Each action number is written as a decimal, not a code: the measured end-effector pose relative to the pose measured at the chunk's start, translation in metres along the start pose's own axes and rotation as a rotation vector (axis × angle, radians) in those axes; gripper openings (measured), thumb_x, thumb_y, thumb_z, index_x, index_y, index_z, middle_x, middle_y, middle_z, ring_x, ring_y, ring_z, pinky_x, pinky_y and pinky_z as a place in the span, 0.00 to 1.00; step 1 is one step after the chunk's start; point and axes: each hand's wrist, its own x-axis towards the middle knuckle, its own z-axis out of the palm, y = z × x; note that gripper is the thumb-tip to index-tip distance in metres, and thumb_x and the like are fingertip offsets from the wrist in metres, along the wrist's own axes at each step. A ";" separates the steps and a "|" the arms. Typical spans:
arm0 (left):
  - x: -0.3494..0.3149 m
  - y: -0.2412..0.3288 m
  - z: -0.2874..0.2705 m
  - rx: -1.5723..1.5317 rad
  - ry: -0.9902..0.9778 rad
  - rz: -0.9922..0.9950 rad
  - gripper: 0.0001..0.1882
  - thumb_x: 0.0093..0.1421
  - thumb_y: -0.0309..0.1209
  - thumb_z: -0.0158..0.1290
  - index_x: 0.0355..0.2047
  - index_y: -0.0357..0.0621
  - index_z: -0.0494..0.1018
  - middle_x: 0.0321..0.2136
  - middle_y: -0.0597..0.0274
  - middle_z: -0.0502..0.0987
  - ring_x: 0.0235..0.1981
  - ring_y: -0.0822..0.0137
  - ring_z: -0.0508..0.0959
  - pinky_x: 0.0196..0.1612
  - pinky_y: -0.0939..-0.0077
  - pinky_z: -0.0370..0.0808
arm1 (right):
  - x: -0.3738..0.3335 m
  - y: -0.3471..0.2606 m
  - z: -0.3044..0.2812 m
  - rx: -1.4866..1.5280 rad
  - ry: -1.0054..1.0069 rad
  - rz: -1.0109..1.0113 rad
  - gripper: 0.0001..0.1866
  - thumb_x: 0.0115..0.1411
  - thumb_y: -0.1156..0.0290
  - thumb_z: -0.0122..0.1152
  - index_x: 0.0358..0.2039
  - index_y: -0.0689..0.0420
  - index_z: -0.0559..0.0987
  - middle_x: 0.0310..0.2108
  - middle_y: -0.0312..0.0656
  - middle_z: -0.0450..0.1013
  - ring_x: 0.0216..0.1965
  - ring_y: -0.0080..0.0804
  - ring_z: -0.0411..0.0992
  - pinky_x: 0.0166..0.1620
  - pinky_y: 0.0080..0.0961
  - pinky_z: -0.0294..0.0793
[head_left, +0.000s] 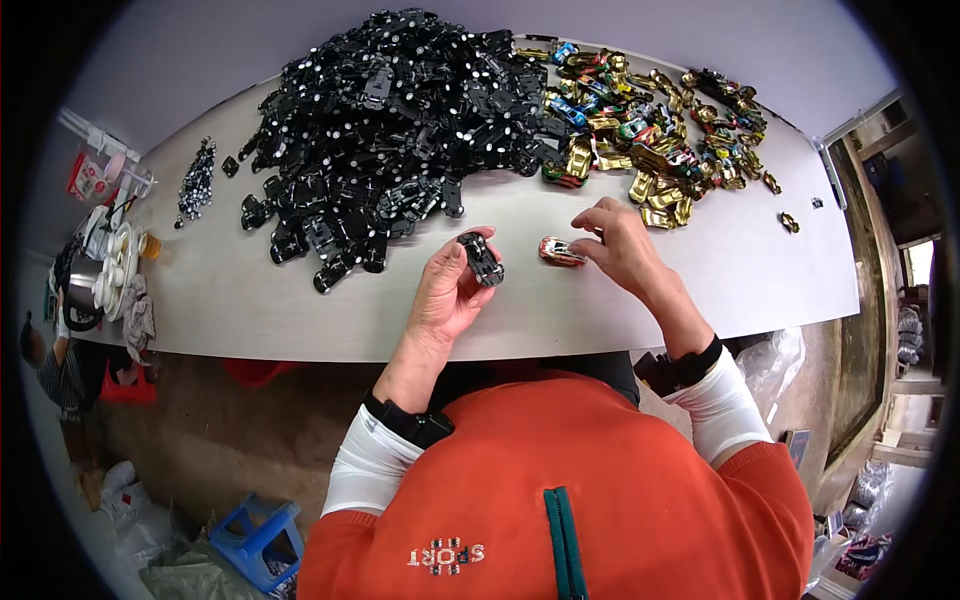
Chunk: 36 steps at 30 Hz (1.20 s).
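Above the table's near side, my left hand (446,284) is closed around a black toy car chassis (482,259), its underside parts facing up. To the right of it, a red and white toy car body (560,252) lies on the white table (500,322). My right hand (628,246) is at that body's right end, thumb close to it or touching; I cannot tell which. Its index finger is bent and stands apart from the thumb, with nothing between them.
A big heap of black chassis (400,120) covers the table's far middle. Gold and coloured car bodies (650,140) are piled to its right. Small silvery parts (196,185) lie at the left. A blue stool (255,540) stands on the floor, and a person (62,370) is at the far left.
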 end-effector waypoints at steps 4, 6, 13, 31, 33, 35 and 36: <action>0.000 0.001 -0.002 -0.021 0.003 -0.006 0.28 0.60 0.40 0.51 0.55 0.36 0.60 0.35 0.56 0.75 0.26 0.74 0.75 0.14 0.86 0.63 | 0.006 -0.014 0.010 -0.216 -0.125 -0.122 0.13 0.44 0.71 0.67 0.31 0.62 0.77 0.33 0.50 0.69 0.34 0.50 0.71 0.39 0.40 0.71; -0.001 0.000 -0.001 -0.026 0.018 -0.002 0.28 0.60 0.41 0.51 0.55 0.37 0.60 0.35 0.56 0.75 0.26 0.74 0.75 0.14 0.87 0.63 | 0.010 -0.011 0.012 -0.273 -0.197 -0.117 0.13 0.43 0.72 0.66 0.29 0.63 0.76 0.33 0.50 0.69 0.35 0.51 0.71 0.40 0.40 0.71; -0.001 0.001 0.002 -0.051 0.017 -0.009 0.28 0.58 0.40 0.54 0.54 0.37 0.62 0.34 0.57 0.75 0.26 0.75 0.75 0.14 0.87 0.65 | 0.003 -0.009 0.015 -0.144 -0.149 -0.119 0.12 0.42 0.75 0.65 0.29 0.65 0.75 0.32 0.52 0.68 0.34 0.52 0.70 0.39 0.41 0.70; 0.004 -0.001 -0.002 -0.089 -0.025 -0.054 0.29 0.61 0.44 0.49 0.54 0.36 0.58 0.33 0.53 0.72 0.36 0.61 0.72 0.19 0.83 0.70 | 0.008 0.003 0.010 -0.114 -0.140 -0.122 0.15 0.42 0.75 0.66 0.33 0.63 0.77 0.32 0.49 0.69 0.34 0.47 0.70 0.39 0.36 0.70; 0.003 -0.002 -0.002 -0.113 -0.022 -0.031 0.27 0.62 0.41 0.48 0.54 0.34 0.60 0.34 0.52 0.73 0.35 0.59 0.73 0.19 0.81 0.71 | 0.007 0.006 0.011 -0.067 -0.125 -0.159 0.16 0.43 0.74 0.66 0.36 0.63 0.78 0.33 0.49 0.69 0.35 0.45 0.70 0.39 0.35 0.70; 0.003 -0.001 -0.003 -0.131 -0.013 -0.025 0.26 0.62 0.40 0.49 0.53 0.33 0.60 0.34 0.50 0.73 0.34 0.58 0.75 0.19 0.80 0.72 | 0.005 0.006 0.013 0.005 -0.078 -0.149 0.17 0.44 0.73 0.66 0.37 0.62 0.78 0.33 0.49 0.69 0.36 0.44 0.71 0.41 0.34 0.71; 0.002 -0.001 -0.002 -0.138 -0.006 -0.031 0.26 0.62 0.40 0.49 0.53 0.33 0.60 0.34 0.50 0.73 0.34 0.58 0.75 0.19 0.80 0.72 | 0.004 0.004 0.012 0.054 -0.038 -0.120 0.17 0.44 0.73 0.67 0.37 0.61 0.78 0.33 0.49 0.70 0.37 0.44 0.71 0.42 0.34 0.71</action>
